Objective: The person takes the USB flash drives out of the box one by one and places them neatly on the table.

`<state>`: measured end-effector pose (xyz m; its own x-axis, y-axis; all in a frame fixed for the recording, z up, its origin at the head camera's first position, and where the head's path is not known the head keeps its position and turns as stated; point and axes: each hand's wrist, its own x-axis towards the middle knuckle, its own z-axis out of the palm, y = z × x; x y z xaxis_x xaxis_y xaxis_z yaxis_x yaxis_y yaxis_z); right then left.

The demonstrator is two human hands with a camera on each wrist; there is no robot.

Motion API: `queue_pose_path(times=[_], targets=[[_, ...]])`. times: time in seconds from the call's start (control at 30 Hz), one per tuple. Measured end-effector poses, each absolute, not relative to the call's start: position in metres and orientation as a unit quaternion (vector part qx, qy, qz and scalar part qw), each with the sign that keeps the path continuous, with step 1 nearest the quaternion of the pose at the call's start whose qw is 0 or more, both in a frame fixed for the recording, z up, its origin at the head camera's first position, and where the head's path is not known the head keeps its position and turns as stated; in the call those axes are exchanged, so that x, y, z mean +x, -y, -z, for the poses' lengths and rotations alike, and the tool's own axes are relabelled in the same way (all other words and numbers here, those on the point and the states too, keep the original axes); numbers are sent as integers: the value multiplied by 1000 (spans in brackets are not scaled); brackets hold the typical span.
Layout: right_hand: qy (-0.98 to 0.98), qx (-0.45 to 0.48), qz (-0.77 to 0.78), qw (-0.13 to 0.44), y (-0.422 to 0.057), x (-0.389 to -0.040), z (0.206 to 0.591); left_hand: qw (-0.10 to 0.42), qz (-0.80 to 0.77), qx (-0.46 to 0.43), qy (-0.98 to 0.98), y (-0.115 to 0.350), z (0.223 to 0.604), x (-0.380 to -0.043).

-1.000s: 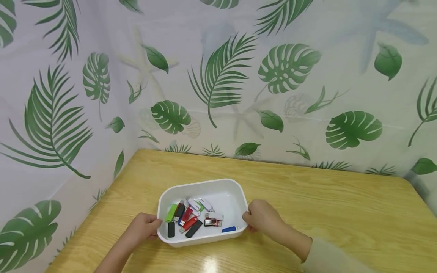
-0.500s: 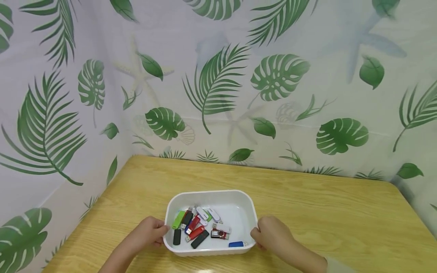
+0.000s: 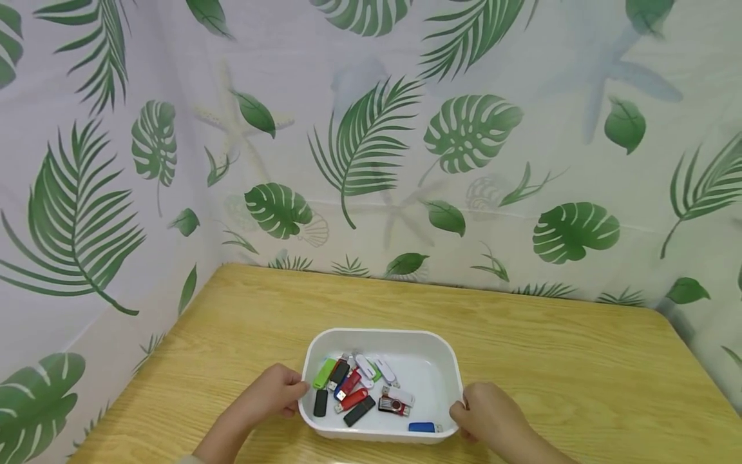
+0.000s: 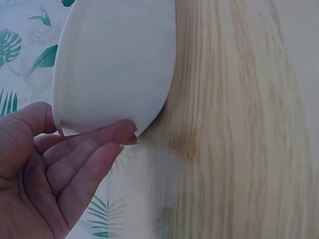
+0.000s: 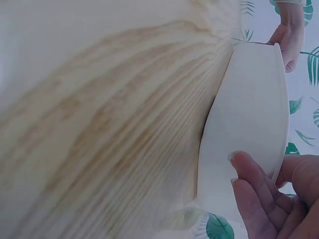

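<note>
A white plastic tray stands on the table with several USB sticks inside, mostly heaped toward its left half. Among them are a lime green stick, a red stick and a long black stick. One blue stick lies apart at the front right. My left hand pinches the left end, its thumb at the rim and its fingers against the outer wall. At the opposite end my right hand grips likewise, fingers on the outside wall.
The wooden table stretches away behind the tray and to both sides. A leaf-patterned white cloth hangs along its back and left edges.
Both hands have shifted the tray to the right and a little nearer, turning it straighter. The head view has also tilted slightly. The USB sticks keep their arrangement.
</note>
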<state>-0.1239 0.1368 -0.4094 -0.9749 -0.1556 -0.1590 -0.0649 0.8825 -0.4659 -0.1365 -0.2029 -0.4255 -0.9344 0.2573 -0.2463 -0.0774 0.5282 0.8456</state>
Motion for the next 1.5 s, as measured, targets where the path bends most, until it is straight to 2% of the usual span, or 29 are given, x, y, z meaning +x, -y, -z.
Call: queue_pose_path(times=[0.27, 0.67, 0.9, 1.17, 1.5], targets=[[-964, -31, 230, 126, -150, -120, 410, 168, -476, 60, -861, 189, 423, -141], [-970, -28, 205, 131, -165, -117, 403, 170, -460, 72, -868, 171, 419, -152], [-978, -59, 158, 124, -167, -118, 398, 163, -468, 74, -865, 169, 423, -147], [-974, -109, 73, 185, -170, -126, 389, 149, -444, 48, -882, 158, 426, -135], [-967, -122, 43, 220, -170, -136, 381, 183, -451, 30, -873, 158, 420, -133]])
